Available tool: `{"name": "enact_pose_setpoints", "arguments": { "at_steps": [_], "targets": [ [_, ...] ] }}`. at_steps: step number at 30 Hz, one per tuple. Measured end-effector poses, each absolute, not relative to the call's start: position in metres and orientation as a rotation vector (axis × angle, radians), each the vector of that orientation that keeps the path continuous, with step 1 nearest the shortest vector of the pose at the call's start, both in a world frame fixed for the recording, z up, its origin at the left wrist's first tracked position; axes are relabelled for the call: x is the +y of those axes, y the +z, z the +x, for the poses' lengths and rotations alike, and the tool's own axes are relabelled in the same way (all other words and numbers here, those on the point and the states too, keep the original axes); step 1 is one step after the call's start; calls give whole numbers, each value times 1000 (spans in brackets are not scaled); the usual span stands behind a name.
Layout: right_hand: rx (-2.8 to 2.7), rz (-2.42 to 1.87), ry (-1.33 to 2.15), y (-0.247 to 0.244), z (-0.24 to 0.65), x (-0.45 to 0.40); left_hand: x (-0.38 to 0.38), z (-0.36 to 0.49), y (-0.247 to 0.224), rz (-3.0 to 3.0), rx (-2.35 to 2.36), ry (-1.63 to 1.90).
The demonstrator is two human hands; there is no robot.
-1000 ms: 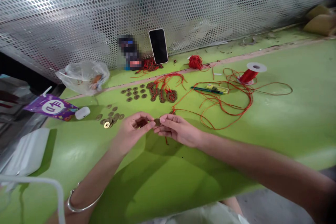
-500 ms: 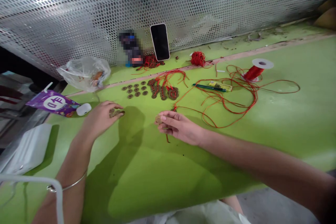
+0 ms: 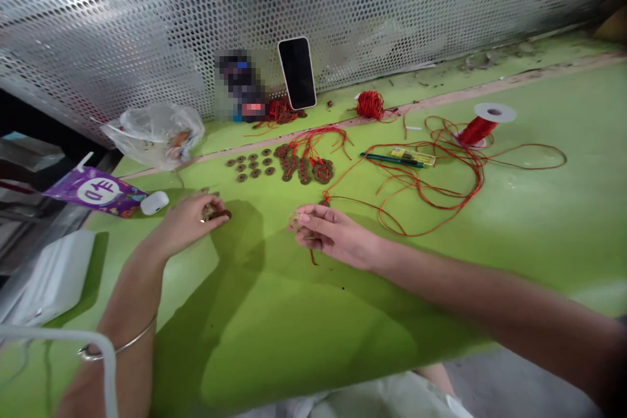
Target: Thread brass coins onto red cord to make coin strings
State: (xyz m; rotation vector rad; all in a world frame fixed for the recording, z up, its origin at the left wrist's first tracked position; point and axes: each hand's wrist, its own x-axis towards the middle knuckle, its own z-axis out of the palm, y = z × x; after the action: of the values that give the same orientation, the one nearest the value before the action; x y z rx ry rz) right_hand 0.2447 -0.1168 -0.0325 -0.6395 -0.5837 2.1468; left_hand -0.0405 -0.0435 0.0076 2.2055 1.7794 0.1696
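Observation:
My left hand [image 3: 183, 225] is curled at the left with brown coins [image 3: 221, 215] showing between thumb and fingers; how many is hidden. In the middle, my right hand [image 3: 337, 235] pinches a brass-coloured coin [image 3: 294, 221] between thumb and fingertips. Red cord [image 3: 314, 256] hangs below that hand, and a knotted red cord [image 3: 326, 198] lies just behind it, partly covered by the fingers. Farther back, several loose coins [image 3: 255, 173] with centre holes lie in rows. Beside them are coins strung together with red cord [image 3: 304, 170].
A spool of red cord [image 3: 476, 132] and loose loops lie at the right, near a green pen [image 3: 392, 160] and a yellow packet [image 3: 415, 156]. A phone [image 3: 298, 73] leans on the perforated metal panel. At left are a plastic bag [image 3: 151, 134], a purple pouch [image 3: 95, 191] and a white case [image 3: 155, 203].
My left hand has shifted slightly left, its fingers more curled, with more of the coins showing. My right hand still holds its coin in nearly the same place. The view has tilted slightly.

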Motion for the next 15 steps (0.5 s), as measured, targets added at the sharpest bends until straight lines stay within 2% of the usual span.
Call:
{"name": "enact_pose_setpoints", "arguments": {
  "at_steps": [4, 9, 15],
  "targets": [
    [-599, -623, 2149, -33, 245, -117, -57, -14, 20, 2032, 1744, 328],
    [-597, -627, 2171, -32, 243, -118, -84, 27, 21, 1629, 1384, 747],
    [-633, -626, 2155, -32, 241, -123, -105, 48, 12, 1520, 1249, 835]
  ]
}}
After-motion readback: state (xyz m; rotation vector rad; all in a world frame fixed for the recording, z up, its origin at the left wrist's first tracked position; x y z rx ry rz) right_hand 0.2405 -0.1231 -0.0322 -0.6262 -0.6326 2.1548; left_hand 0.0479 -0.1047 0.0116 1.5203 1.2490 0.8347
